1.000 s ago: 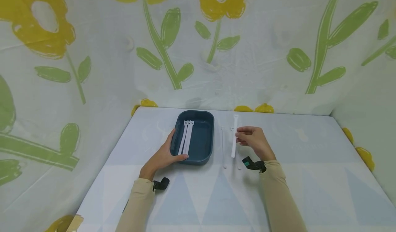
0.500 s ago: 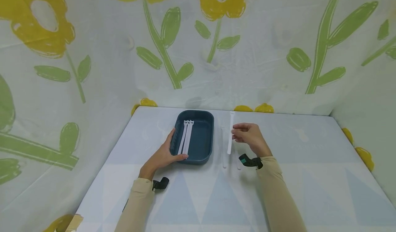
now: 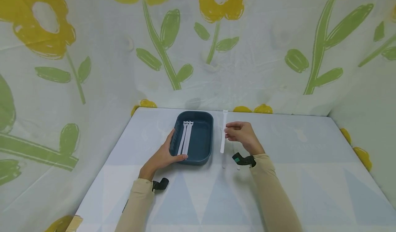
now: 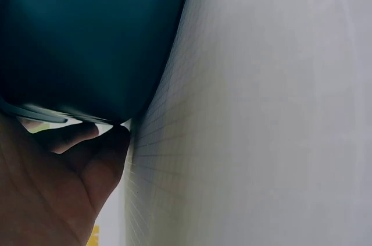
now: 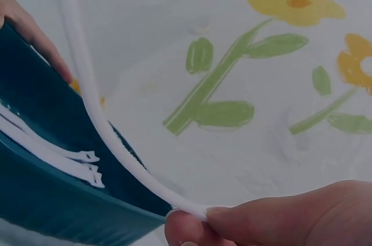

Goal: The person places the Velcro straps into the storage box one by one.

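My left hand (image 3: pixel 161 156) grips the near left part of a dark teal tray (image 3: pixel 202 142), its thumb over the near rim and its fingers along the left wall. Several white cable ties (image 3: pixel 187 139) lie lengthwise inside on the tray's left side, slotted heads at the far end. Between thumb and fingers my right hand (image 3: pixel 244 136) pinches another white cable tie (image 3: pixel 222 144), held above the table just right of the tray. In the right wrist view this held tie (image 5: pixel 110 135) curves upward in front of the tray.
Two more white ties lie on the table right of the tray, one partly under the held tie (image 3: pixel 224 163), the other tie (image 3: pixel 238 168) partly behind my right wrist. A white curtain (image 3: pixel 253 63) with yellow flowers stands behind the pale table (image 3: pixel 294 180).
My right hand has moved left toward the tray, carrying the pinched cable tie with it. My left hand and the tray have stayed in place.
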`<state>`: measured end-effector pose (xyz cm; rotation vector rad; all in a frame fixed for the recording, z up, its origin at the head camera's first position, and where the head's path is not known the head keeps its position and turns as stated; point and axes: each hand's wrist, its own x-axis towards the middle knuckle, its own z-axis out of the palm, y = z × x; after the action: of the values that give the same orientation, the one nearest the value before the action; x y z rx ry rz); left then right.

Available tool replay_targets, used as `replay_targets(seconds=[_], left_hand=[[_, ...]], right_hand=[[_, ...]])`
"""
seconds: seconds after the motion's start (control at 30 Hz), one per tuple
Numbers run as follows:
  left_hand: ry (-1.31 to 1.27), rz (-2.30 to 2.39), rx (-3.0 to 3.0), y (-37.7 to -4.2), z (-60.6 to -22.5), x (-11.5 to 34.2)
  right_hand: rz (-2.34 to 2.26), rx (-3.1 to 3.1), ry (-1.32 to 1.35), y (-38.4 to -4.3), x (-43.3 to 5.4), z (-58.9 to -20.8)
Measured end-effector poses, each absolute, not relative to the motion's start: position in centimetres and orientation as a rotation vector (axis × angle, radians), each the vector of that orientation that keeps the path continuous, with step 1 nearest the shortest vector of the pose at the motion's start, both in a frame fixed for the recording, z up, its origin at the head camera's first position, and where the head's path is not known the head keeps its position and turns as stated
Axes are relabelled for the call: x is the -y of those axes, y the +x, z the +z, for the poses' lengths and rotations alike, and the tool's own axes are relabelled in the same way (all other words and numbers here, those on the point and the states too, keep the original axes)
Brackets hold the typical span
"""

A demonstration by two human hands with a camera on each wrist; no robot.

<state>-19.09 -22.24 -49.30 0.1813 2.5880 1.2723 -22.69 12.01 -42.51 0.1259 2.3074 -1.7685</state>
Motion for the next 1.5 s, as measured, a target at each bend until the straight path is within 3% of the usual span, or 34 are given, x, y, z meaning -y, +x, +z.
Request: replay_targets(seconds=[1.5], left_hand=[[0.161,1.270,-2.587,-19.1,-49.2,22.1]], right_hand=[[-1.865,-2.219,0.081,-24.9,-5.2,-42.6]])
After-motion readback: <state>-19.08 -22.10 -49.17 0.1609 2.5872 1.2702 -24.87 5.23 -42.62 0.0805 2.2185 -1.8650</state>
